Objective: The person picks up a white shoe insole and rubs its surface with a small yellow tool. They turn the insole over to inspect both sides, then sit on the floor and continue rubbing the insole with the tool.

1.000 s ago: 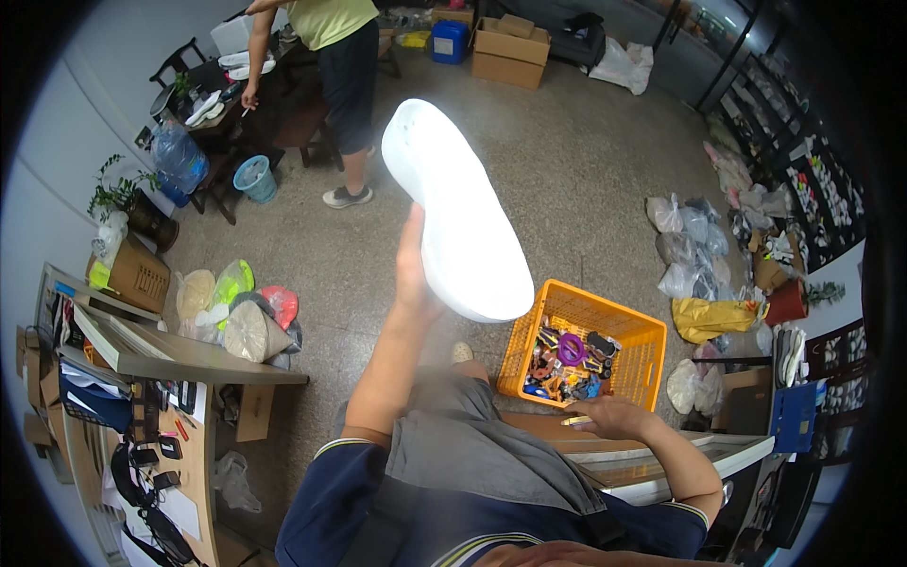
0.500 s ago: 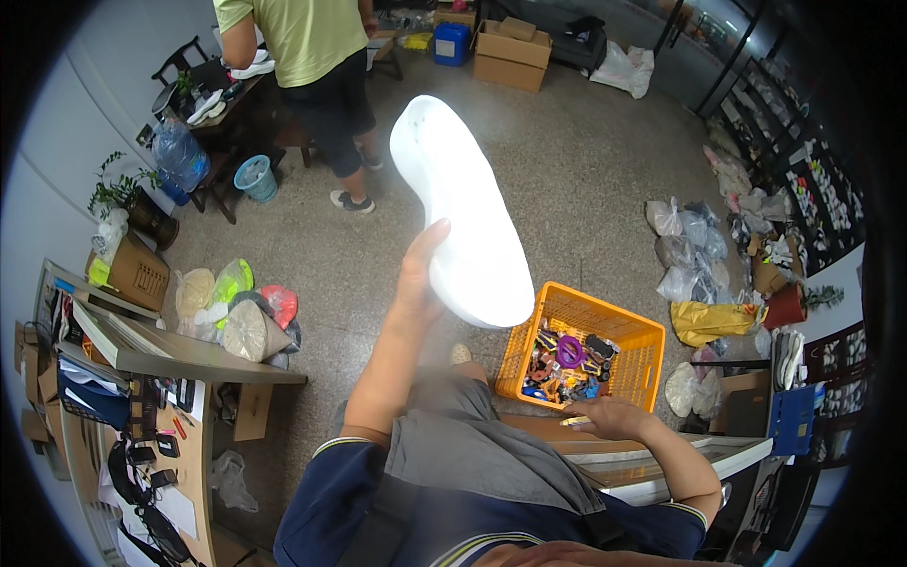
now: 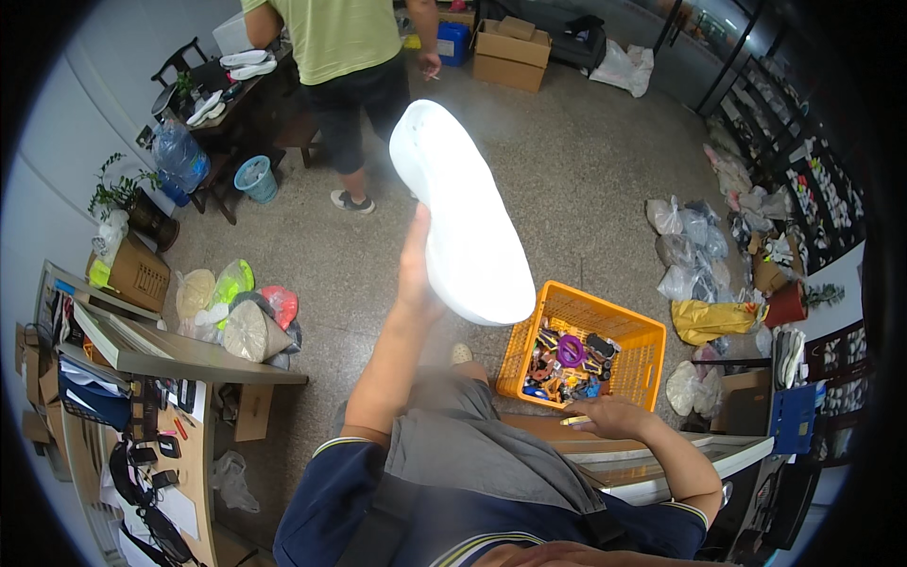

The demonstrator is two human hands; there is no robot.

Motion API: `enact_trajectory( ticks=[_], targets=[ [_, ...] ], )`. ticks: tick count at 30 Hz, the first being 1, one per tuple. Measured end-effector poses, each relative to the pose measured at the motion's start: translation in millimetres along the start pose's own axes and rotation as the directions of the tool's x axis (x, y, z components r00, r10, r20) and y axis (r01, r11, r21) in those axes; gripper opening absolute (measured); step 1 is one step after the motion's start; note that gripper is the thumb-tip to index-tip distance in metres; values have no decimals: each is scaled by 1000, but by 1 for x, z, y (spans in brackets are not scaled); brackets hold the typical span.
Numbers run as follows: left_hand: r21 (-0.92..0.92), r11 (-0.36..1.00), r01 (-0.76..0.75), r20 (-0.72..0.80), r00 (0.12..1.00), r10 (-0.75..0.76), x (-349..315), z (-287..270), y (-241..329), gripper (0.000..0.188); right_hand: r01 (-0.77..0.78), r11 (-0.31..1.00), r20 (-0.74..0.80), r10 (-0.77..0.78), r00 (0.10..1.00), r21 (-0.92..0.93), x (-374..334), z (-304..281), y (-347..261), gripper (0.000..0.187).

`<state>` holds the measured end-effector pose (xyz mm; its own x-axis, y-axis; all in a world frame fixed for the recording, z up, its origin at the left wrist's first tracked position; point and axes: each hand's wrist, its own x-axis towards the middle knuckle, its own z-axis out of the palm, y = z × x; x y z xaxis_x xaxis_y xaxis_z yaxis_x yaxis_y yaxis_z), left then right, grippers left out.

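My left hand [image 3: 416, 269] grips a white shoe sole [image 3: 463, 217] by its left edge. It is raised in front of me, one end pointing away and the broad near end close to the crate. The fingers behind the sole are hidden, while the thumb shows along its edge. At the lower right my right hand [image 3: 609, 416] is closed around a small pale-yellow object [image 3: 575, 420], too small to make out its kind. That hand hovers by the near rim of an orange plastic crate [image 3: 652, 331], which holds a jumble of small coloured parts.
Beyond the sole, a person in a yellow-green shirt [image 3: 345, 42] stands beside a dark table with pale shoe soles [image 3: 248, 64]. Filled plastic bags [image 3: 694, 246] lie on the right, more bags [image 3: 255, 331] on the left. A cluttered desk [image 3: 194, 472] stands near left; cardboard boxes [image 3: 510, 57] sit far back.
My left thumb has shifted up and left on the sole, which has barely moved. The other person has moved right, one arm now hanging down. My right hand has stayed put.
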<state>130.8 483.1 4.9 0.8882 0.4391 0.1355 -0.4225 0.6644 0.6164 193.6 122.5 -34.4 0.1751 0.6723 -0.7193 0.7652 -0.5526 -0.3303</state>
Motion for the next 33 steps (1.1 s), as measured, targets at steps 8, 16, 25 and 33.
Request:
enact_trajectory(
  ticks=[8,16,25,33],
  targets=[
    [28,999,19,-41,999,-18,0,-3,3,61,37,999,-26,-36,999,29,-1,0,1,44],
    [52,996,70,-15,997,-70,-3,-4,2,66,-12,1000,11,12,1000,22,1,0,2,45],
    [-19,1000,24,-142,990,-26,0,-4,-5,68,-3,999,-13,3,1000,34,-2,-2,-2,43],
    [15,1000,2,-38,999,-1,1,-3,0,65,3,999,-14,-2,1000,41,-2,-1,0,42]
  ],
)
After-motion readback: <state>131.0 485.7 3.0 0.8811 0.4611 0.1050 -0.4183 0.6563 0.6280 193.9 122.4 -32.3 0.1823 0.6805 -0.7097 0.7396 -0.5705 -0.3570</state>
